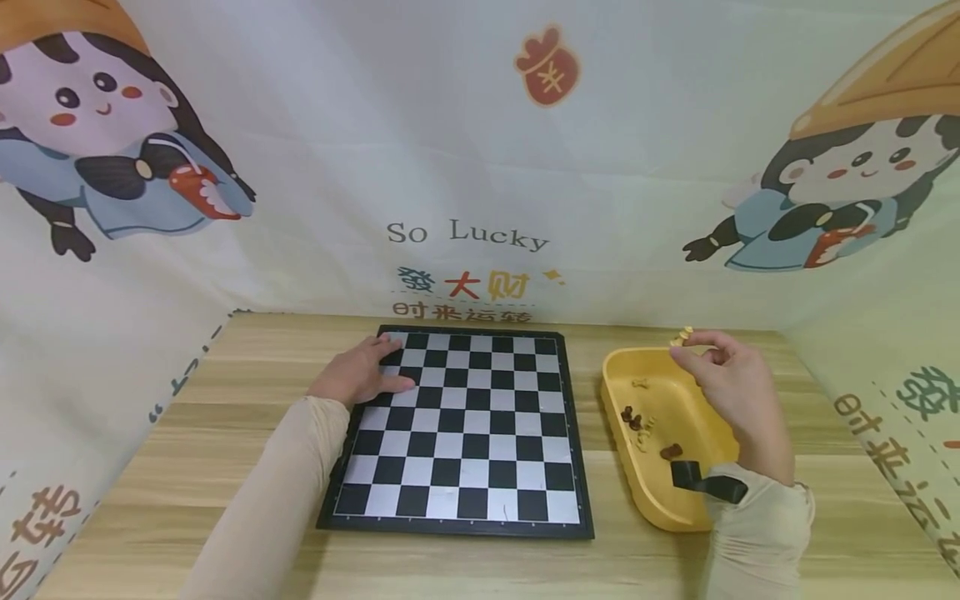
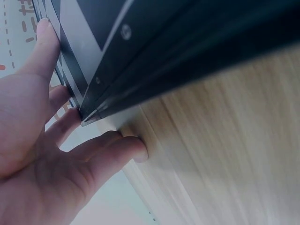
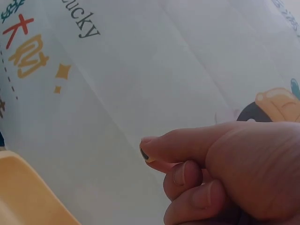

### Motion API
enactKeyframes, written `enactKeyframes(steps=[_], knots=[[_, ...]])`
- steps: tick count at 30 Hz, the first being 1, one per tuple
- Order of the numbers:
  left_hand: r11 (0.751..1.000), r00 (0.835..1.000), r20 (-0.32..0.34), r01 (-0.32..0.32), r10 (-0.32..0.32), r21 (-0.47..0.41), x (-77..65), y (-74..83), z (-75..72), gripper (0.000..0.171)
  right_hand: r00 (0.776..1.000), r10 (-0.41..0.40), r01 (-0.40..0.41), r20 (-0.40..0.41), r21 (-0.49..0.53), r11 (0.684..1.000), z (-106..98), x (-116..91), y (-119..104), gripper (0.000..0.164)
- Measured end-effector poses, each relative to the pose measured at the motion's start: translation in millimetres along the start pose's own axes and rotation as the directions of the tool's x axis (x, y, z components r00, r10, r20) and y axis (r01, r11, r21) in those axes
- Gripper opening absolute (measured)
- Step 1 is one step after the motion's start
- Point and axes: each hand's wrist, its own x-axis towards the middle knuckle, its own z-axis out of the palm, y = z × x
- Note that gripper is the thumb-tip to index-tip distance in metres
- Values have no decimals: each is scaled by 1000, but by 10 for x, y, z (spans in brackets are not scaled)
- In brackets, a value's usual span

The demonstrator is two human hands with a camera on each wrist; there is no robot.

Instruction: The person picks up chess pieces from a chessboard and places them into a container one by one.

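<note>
A black-and-white checkered chessboard lies flat on the table. My left hand rests at its far left corner. In the left wrist view, the thumb lies over the board's surface, while other fingers reach past its edge, low by the wood. Above the far side of a yellow plastic tub, my right hand pinches a small cream chess piece between thumb and forefinger. The right wrist view shows only a dark-and-yellow tip of this chess piece; the fingers hide the rest.
Inside the tub are several loose chess pieces, some cream, some dark brown. A black strap hangs from the right wrist. The wooden table ends at a printed cloth backdrop behind and on both sides.
</note>
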Motion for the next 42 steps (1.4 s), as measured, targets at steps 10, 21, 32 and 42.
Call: enactKeyframes(steps=[10, 21, 32, 42], knots=[[1000, 1000, -4, 1, -1, -5, -24, -3, -7, 87, 995, 64, -66, 70, 25, 997, -43, 59, 177, 50], [1000, 1000, -3, 2, -2, 5, 3, -13, -15, 88, 973, 99, -103, 210, 8, 995, -26, 111, 331, 51], [1000, 1000, 0, 0, 0, 16, 2, -8, -18, 88, 955, 101, -78, 278, -91, 993, 34, 141, 433, 48], [1000, 1000, -4, -16, 16, 24, -27, -3, -22, 86, 909, 135, -72, 395, -171, 983, 39, 132, 474, 42]])
